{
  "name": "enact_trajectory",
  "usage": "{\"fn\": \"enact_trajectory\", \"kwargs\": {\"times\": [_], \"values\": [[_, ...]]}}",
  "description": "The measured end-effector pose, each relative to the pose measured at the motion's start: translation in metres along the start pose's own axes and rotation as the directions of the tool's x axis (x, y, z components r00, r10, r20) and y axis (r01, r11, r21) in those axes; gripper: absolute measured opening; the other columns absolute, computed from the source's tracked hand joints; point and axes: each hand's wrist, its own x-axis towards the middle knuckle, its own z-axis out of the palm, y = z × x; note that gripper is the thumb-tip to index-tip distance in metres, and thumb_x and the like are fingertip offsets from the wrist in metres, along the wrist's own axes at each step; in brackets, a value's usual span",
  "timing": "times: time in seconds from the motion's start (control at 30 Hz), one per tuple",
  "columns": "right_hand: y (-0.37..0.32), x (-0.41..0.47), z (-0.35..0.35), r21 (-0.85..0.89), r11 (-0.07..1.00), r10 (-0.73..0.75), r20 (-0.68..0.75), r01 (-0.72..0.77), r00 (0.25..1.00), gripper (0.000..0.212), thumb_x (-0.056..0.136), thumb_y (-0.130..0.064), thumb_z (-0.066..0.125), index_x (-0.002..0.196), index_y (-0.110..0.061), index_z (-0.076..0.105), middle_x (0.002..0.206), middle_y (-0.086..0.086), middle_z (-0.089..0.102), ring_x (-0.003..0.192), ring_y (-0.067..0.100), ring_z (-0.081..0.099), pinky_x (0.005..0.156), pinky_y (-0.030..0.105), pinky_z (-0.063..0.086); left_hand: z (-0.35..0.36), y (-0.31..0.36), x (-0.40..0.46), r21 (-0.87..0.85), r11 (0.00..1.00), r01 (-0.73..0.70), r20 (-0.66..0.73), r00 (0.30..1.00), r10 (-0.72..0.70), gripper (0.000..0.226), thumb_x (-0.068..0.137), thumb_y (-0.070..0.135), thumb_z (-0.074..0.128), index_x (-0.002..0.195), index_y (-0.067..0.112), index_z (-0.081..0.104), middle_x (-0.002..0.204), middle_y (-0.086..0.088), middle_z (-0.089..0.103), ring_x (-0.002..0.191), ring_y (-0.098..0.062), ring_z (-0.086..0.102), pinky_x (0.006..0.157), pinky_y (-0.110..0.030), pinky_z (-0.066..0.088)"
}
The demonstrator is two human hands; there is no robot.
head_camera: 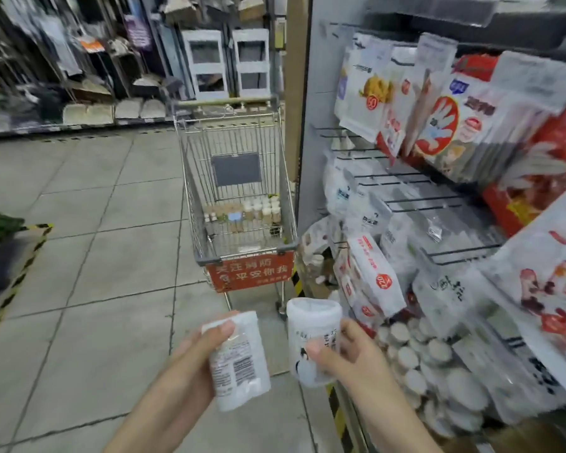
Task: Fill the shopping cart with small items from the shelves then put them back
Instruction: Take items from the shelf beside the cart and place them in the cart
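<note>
Two small white plastic-wrapped packs are being held low in front of the wire shopping cart (239,191): the left hand (190,358) is gripping the labelled pack (239,361), the right hand (350,358) is gripping the rounded pack (312,335). Grey tiled floor (95,256) is lying open to the left; the peg shelf rack (438,204) is crowding the right.

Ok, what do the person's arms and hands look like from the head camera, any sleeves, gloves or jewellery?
Both forearms are bare as far as the frame shows, with no sleeve in view. The left hand and right hand wear no gloves. No ring, watch or bracelet shows, and no marking or cable is visible on either arm.
</note>
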Motion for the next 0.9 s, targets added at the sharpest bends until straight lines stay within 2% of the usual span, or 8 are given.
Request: {"fn": "enact_trajectory", "kwargs": {"times": [0.13,0.2,0.27,0.33,0.47,0.6,0.73,0.9], "values": [[-0.002,0.047,0.026,0.041,0.999,-0.006,0.047,0.004,0.999,0.051,0.066,-0.031,0.076,0.113,-0.029,0.059,0.101,-0.013,0.073,0.096,0.008,0.068,0.084,0.030,0.055,-0.028,0.023,0.028,-0.033,0.999,-0.023,-0.133,0.991,0.018,0.057,0.072,0.030,0.072,0.124,0.010,0.060,0.114,-0.010,0.069,0.098,-0.026,0.067,0.084,-0.051,0.054],[-0.003,0.071,0.034,0.049,0.999,0.018,0.064,-0.021,0.998,0.041,0.073,-0.022,0.072,0.112,-0.029,0.060,0.097,-0.014,0.073,0.091,0.007,0.069,0.077,0.027,0.056,-0.036,0.034,0.043,-0.043,0.998,-0.039,-0.164,0.986,0.031,0.053,0.075,0.036,0.058,0.123,0.012,0.061,0.112,-0.008,0.070,0.096,-0.024,0.067,0.072,-0.043,0.058],[-0.004,0.097,0.039,0.043,0.997,0.054,0.072,-0.057,0.996,0.043,0.076,-0.019,0.074,0.115,-0.026,0.060,0.099,-0.009,0.074,0.093,0.012,0.069,0.083,0.037,0.056,-0.041,0.042,0.060,-0.052,0.997,-0.051,-0.191,0.981,0.040,0.054,0.075,0.038,0.055,0.123,0.014,0.061,0.112,-0.009,0.070,0.095,-0.023,0.066,0.060,-0.034,0.057],[-0.006,0.124,0.042,0.042,0.995,0.083,0.080,-0.087,0.993,0.048,0.074,-0.023,0.079,0.117,-0.026,0.059,0.102,-0.006,0.073,0.094,0.014,0.070,0.085,0.044,0.056,-0.047,0.045,0.079,-0.071,0.995,-0.063,-0.234,0.971,0.045,0.056,0.073,0.038,0.056,0.123,0.014,0.061,0.116,-0.012,0.068,0.094,-0.024,0.065,0.058,-0.033,0.057],[-0.012,0.183,0.042,0.049,0.993,0.106,0.104,-0.112,0.989,0.033,0.080,-0.011,0.072,0.105,-0.029,0.061,0.093,-0.008,0.074,0.084,0.006,0.070,0.063,0.023,0.055,-0.050,0.056,0.124,-0.186,0.982,-0.037,-0.300,0.954,-0.021,0.048,0.086,0.034,0.050,0.123,0.004,0.059,0.105,-0.019,0.065,0.086,-0.030,0.062,0.055,-0.034,0.055],[-0.023,0.241,0.040,0.063,0.985,0.152,0.145,-0.162,0.978,0.036,0.079,-0.010,0.073,0.110,-0.025,0.060,0.098,-0.003,0.074,0.093,0.016,0.069,0.071,0.029,0.056,-0.055,0.071,0.170,-0.251,0.967,-0.044,-0.361,0.931,-0.051,0.048,0.086,0.030,0.046,0.122,0.001,0.058,0.093,-0.017,0.063,0.079,-0.029,0.060,0.070,-0.038,0.044],[-0.034,0.294,0.038,0.058,0.980,0.172,0.207,-0.188,0.963,0.054,0.067,-0.018,0.083,0.114,-0.025,0.059,0.099,-0.003,0.073,0.093,0.015,0.069,0.075,0.032,0.057,-0.060,0.084,0.214,-0.251,0.966,-0.058,-0.425,0.904,-0.056,0.043,0.091,0.031,0.041,0.119,0.003,0.059,0.091,-0.015,0.065,0.079,-0.029,0.059,0.060,-0.034,0.045],[-0.036,0.345,0.037,0.040,0.968,0.236,0.214,-0.249,0.948,0.058,0.060,-0.025,0.079,0.114,-0.024,0.060,0.100,-0.003,0.073,0.097,0.017,0.068,0.087,0.037,0.054,-0.065,0.101,0.267,-0.191,0.977,-0.095,-0.505,0.863,-0.015,0.061,0.067,0.032,0.070,0.121,0.005,0.060,0.112,-0.016,0.065,0.100,-0.030,0.060,0.086,-0.041,0.042]]}}
